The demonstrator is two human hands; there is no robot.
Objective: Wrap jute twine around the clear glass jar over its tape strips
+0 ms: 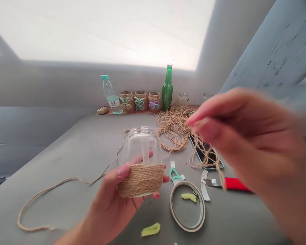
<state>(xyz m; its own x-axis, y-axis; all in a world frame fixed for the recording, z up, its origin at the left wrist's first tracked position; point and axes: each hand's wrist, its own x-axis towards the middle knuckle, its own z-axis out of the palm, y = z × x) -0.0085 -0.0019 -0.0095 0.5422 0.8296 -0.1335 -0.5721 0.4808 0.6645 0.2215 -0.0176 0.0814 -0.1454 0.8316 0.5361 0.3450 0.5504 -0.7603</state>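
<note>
Brown twine trails over the gray table to the left hand, whose fingers grip a clear glass jar with twine wound round its bottom half. Behind it, a clear water bottle, three twine-covered jars and a green glass bottle stand on a wooden shelf. The blurry right hand pinches a strand of twine between its fingers.

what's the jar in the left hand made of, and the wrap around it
The jar looks like clear glass: smooth, glossy and see-through above the wrap. The wrap looks like natural jute twine: matte tan, with visible twisted fibres, wound in tight rows. The exact fibre can't be confirmed by look alone.
</note>
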